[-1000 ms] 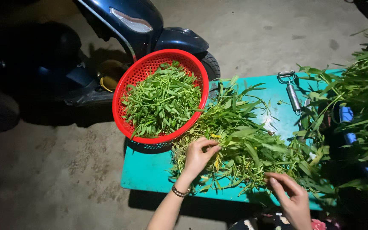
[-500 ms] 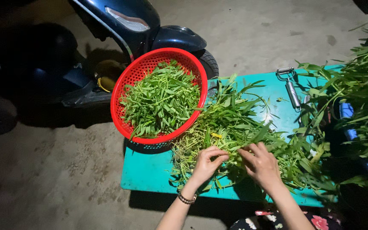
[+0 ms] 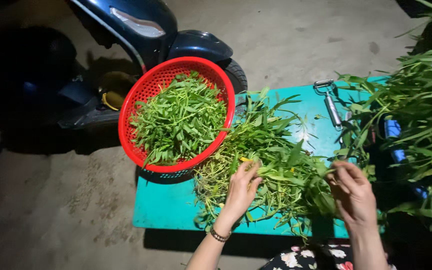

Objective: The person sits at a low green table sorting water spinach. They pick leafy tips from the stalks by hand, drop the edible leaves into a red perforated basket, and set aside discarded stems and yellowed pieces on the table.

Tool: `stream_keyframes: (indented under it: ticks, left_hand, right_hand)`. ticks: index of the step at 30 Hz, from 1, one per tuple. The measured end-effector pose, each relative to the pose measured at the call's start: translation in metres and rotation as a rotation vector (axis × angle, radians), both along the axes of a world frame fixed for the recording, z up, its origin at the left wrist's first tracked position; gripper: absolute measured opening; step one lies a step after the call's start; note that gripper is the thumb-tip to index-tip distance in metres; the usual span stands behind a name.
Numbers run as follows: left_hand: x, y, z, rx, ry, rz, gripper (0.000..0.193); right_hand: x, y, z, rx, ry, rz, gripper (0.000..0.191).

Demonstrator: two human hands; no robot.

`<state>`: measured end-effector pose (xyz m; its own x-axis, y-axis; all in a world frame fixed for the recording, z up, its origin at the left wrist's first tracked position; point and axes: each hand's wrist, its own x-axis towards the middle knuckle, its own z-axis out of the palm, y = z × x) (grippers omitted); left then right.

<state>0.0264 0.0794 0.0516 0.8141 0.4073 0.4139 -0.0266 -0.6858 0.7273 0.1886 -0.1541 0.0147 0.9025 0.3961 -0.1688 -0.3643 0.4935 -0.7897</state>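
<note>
Lying in a loose heap across the middle of the low turquoise plastic table (image 3: 168,207), the pile of long-stemmed green leafy vegetables (image 3: 271,170) was what both hands worked in. Its stems pointed toward the near edge and its leaves fanned away from the person. Just to its left, touching the heap, sat a round red plastic perforated basket (image 3: 141,100), tilted over the table's far left corner and filled with shorter trimmed green sprigs (image 3: 178,120). A metal peeler with a loop-shaped head (image 3: 330,100) lay on the bare tabletop beyond the pile. At the right, a much larger bunch of untrimmed green stalks (image 3: 421,100) spilled over the table's end, hiding something blue (image 3: 392,129) that I could not make out.

The table stood on a rough grey concrete floor (image 3: 296,30), lit from above with darkness all around. A dark blue motor scooter (image 3: 146,25) was parked just behind the basket, its front tyre close to the rim.

The left hand (image 3: 241,190), a thin bracelet (image 3: 219,235) at its wrist, rested palm down on the stems, its fingers curled together and closing on a few of them. The right hand (image 3: 353,192) was raised at the pile's right edge, thumb and fingertips pinching a leafy stalk. A floral-patterned garment (image 3: 301,259) showed at the bottom of the view.
</note>
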Motion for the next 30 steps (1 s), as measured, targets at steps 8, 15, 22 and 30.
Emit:
stream_keyframes:
  ticks: [8,15,22,30]
  left_hand:
    - [0.024,-0.038,0.033,-0.328,0.017,-0.337,0.020]
    - [0.048,-0.059,-0.001,-0.686,0.192,-0.674,0.025]
    - [0.054,-0.069,-0.029,-0.982,0.257,-0.760,0.022]
    - [0.063,-0.081,-0.046,-0.731,0.168,-0.511,0.020]
  right_hand:
    - [-0.007,-0.018,-0.023,0.226,0.159,0.117,0.019]
    - [-0.014,-0.024,-0.025,0.131,0.173,0.202,0.024]
    - [-0.017,-0.028,-0.023,0.079,0.180,0.281,0.028]
    - [-0.022,-0.025,-0.023,0.094,0.143,0.199,0.030]
